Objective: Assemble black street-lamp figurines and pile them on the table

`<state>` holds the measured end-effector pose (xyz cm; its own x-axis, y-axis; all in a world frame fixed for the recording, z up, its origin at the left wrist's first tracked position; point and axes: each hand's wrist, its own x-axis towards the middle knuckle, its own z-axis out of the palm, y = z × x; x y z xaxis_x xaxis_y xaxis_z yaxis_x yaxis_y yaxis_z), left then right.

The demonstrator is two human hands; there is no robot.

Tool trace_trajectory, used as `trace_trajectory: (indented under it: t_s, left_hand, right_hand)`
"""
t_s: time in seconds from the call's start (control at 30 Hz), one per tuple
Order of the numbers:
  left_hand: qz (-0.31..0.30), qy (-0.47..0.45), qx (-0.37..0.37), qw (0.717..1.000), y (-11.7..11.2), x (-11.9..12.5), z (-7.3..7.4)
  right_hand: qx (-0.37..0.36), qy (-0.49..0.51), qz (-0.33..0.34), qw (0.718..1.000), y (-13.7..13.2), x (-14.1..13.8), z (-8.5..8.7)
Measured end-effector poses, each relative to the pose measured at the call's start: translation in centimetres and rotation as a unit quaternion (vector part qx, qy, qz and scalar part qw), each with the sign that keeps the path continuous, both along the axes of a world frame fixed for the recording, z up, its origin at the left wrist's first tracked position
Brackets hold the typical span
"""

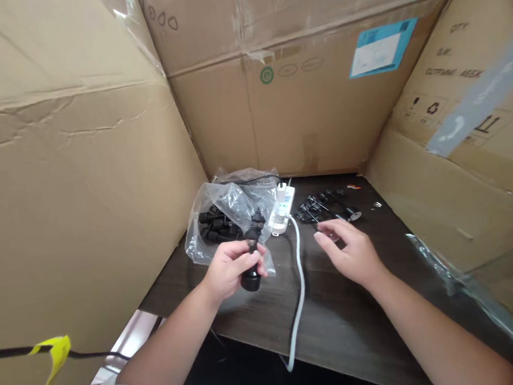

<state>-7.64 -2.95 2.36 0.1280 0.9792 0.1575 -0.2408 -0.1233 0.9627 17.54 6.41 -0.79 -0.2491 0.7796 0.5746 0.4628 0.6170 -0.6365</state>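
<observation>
Our left hand [230, 270] is clamped round a black part [251, 274], held upright just above the dark table [340, 329], on the near side of a clear plastic bag [233, 209]; the bag sits far left on the table with more black parts inside; our right hand [354, 253] is open, fingers spread, holding nothing, hovering just near of a pile of small black bits [325, 205]; a white power strip [284, 205] lies between bag and pile, and its white cable [299, 284] runs toward us off the near edge; cardboard walls [82, 202] box it all in.

What could go wrong, we reckon: the cable lies right between our hands, so a wrist could snag it and drag the strip into the loose bits; those could scatter or drop off the edge; the bag's loose flap also hangs right by the part and could get caught on it.
</observation>
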Motion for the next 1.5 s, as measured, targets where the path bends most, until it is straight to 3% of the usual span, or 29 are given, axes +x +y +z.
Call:
trace_trajectory:
  t_s: [0.1, 0.17, 0.23, 0.37, 0.43, 0.53, 0.63, 0.7, 0.77, 0.83, 0.9, 0.97, 1.03, 1.1, 1.13, 1.2, 1.3, 1.37, 1.43, 1.5]
  left_hand:
    - [0.038, 0.145, 0.050, 0.987, 1.5, 2.4, 0.0]
    - [0.072, 0.214, 0.091, 0.970, 2.3, 3.9, -0.5]
    - [0.093, 0.237, 0.115, 0.960, 2.6, 5.1, -1.3]
    - [0.073, 0.247, 0.131, 0.957, 2.6, 6.4, -2.7]
    - [0.068, 0.248, 0.125, 0.958, 2.5, 6.5, -3.2]
    - [0.074, 0.242, 0.103, 0.962, 2.6, 6.4, -3.7]
    - [0.067, 0.218, 0.080, 0.970, 2.7, 6.4, -3.9]
    - [0.059, 0.204, 0.067, 0.975, 2.7, 6.4, -4.0]
    - [0.061, 0.207, 0.074, 0.974, 2.8, 6.4, -4.1]
    - [0.079, 0.228, 0.104, 0.965, 2.8, 6.4, -4.2]
    - [0.104, 0.252, 0.143, 0.952, 2.8, 6.3, -4.4]
    - [0.127, 0.269, 0.181, 0.937, 2.8, 6.2, -4.6]
    - [0.140, 0.279, 0.210, 0.926, 2.8, 6.1, -4.7]
    - [0.148, 0.283, 0.220, 0.922, 2.8, 6.0, -4.7]
    - [0.152, 0.281, 0.217, 0.922, 2.7, 6.0, -4.6]
    - [0.151, 0.273, 0.193, 0.930, 2.7, 6.1, -4.5]
    - [0.111, 0.216, 0.117, 0.963, 2.6, 6.2, -4.1]
    - [0.079, 0.166, 0.066, 0.981, 2.5, 6.4, -4.0]
    - [0.067, 0.135, 0.041, 0.988, 2.5, 6.5, -3.9]
    - [0.063, 0.121, 0.031, 0.990, 2.6, 6.4, -3.9]
  right_hand:
    - [-0.114, 0.054, 0.150, 0.980, -1.6, -0.6, 0.8]
    - [-0.180, 0.096, 0.210, 0.956, -2.4, -1.0, 1.0]
    - [-0.231, 0.127, 0.230, 0.937, -2.8, -1.3, 0.9]
    - [-0.323, 0.165, 0.232, 0.903, -2.8, -1.8, 0.6]
    - [-0.342, 0.160, 0.220, 0.899, -2.9, -2.0, 0.5]
    - [-0.268, 0.114, 0.178, 0.940, -3.1, -2.3, 0.5]
    - [-0.075, 0.041, 0.142, 0.986, -3.3, -2.4, 0.4]
    - [0.035, -0.002, 0.134, 0.990, -3.2, -2.4, 0.3]
    - [0.067, -0.019, 0.131, 0.989, -3.2, -2.4, 0.2]
    - [0.022, -0.003, 0.119, 0.993, -3.2, -2.4, 0.2]
    - [-0.087, 0.046, 0.114, 0.989, -3.4, -2.6, 0.3]
    - [-0.235, 0.118, 0.132, 0.956, -3.6, -2.9, 0.4]
    - [-0.359, 0.192, 0.168, 0.898, -3.7, -3.1, 0.3]
    - [-0.412, 0.234, 0.194, 0.859, -3.8, -3.3, 0.2]
    - [-0.411, 0.237, 0.195, 0.858, -3.8, -3.4, 0.1]
    - [-0.351, 0.205, 0.171, 0.898, -3.9, -3.3, 0.1]
    - [-0.156, 0.099, 0.140, 0.973, -3.9, -3.0, 0.2]
    - [-0.064, 0.049, 0.140, 0.987, -3.9, -2.9, 0.3]
    - [-0.060, 0.036, 0.142, 0.987, -3.9, -2.9, 0.3]
    - [-0.127, 0.053, 0.156, 0.978, -4.0, -3.0, 0.2]
